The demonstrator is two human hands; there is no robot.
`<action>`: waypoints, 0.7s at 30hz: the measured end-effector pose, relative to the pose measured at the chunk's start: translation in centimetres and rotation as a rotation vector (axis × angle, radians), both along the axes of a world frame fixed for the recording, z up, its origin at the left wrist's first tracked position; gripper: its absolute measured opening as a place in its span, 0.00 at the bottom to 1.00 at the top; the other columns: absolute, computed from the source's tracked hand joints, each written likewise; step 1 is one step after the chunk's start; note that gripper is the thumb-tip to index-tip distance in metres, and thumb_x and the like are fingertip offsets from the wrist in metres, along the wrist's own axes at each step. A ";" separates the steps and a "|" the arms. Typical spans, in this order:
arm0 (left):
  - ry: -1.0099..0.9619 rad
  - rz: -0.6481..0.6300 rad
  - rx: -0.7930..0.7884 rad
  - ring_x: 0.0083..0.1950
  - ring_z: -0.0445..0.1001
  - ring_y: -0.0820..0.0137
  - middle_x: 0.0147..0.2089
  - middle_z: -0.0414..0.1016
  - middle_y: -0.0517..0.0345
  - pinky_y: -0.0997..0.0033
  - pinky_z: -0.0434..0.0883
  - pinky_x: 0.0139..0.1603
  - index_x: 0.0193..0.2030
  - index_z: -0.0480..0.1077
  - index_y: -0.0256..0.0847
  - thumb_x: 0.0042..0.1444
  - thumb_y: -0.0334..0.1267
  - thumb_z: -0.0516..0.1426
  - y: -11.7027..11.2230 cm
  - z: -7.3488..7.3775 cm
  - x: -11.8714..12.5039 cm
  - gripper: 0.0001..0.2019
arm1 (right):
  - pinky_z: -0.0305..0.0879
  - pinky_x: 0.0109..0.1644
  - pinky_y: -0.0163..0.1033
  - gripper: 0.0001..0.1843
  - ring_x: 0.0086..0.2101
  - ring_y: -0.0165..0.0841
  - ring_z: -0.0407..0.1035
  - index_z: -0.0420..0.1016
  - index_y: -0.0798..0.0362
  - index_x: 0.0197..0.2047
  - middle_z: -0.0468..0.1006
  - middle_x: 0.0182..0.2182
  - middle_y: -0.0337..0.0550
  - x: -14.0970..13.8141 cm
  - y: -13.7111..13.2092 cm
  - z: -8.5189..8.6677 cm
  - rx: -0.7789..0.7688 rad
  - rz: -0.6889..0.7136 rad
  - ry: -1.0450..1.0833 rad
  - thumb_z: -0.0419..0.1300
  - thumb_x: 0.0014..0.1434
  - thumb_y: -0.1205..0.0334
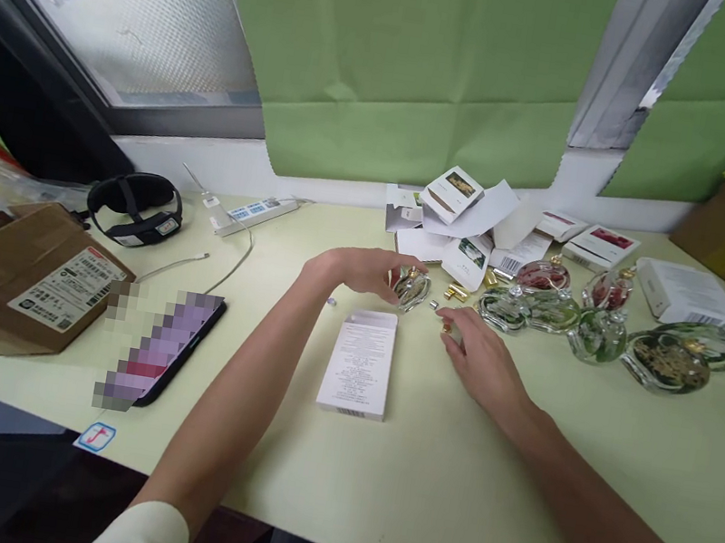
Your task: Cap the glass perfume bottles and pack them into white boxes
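My left hand (377, 274) reaches over the table with its fingers curled round a small clear glass bottle (412, 291), which stands upright on the tabletop. My right hand (474, 352) is low over the table to the right, fingertips pinched on a small gold-coloured fitting (446, 327). Just beyond those fingertips lies a small silver piece (433, 305). Several gold metal pieces (456, 293) are scattered behind it. Between my forearms, a white printed box (357, 367) lies flat with its flap open at the far end.
Several round glass bottles (668, 364) with dried plants inside stand at the right. White cartons (453, 196) and papers are heaped at the back. A phone (166, 360), a brown box (32, 274), a black headset (136, 213) and a power strip (261, 215) occupy the left.
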State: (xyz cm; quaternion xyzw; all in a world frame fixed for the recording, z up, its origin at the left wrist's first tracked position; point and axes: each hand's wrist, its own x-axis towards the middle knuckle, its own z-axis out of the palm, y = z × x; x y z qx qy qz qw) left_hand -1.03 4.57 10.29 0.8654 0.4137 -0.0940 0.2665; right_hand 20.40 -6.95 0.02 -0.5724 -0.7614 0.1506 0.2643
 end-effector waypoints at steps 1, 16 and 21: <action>-0.006 -0.006 -0.007 0.45 0.72 0.66 0.49 0.74 0.59 0.70 0.64 0.44 0.70 0.53 0.57 0.52 0.47 0.60 0.1 -0.1 -0.1 0.38 | 0.69 0.41 0.46 0.18 0.33 0.37 0.73 0.68 0.50 0.57 0.75 0.51 0.48 0.0 0.0 0.1 -0.015 -0.005 0.009 0.49 0.65 0.67; -0.003 0.010 -0.054 0.46 0.74 0.63 0.50 0.75 0.57 0.66 0.66 0.45 0.67 0.58 0.57 0.46 0.46 0.65 0.5 -0.2 -0.3 0.40 | 0.66 0.27 0.38 0.17 0.25 0.28 0.65 0.71 0.45 0.53 0.77 0.48 0.43 1.4 -0.3 1.4 -0.200 -0.005 0.579 0.60 0.62 0.52; -0.013 0.000 -0.046 0.48 0.73 0.63 0.52 0.74 0.57 0.66 0.66 0.47 0.68 0.56 0.60 0.47 0.46 0.64 0.6 -0.4 -0.4 0.41 | 0.57 0.22 0.32 0.21 0.21 0.20 0.59 0.73 0.45 0.51 0.76 0.51 0.44 2.0 -0.6 2.9 -0.331 0.039 0.887 0.67 0.56 0.49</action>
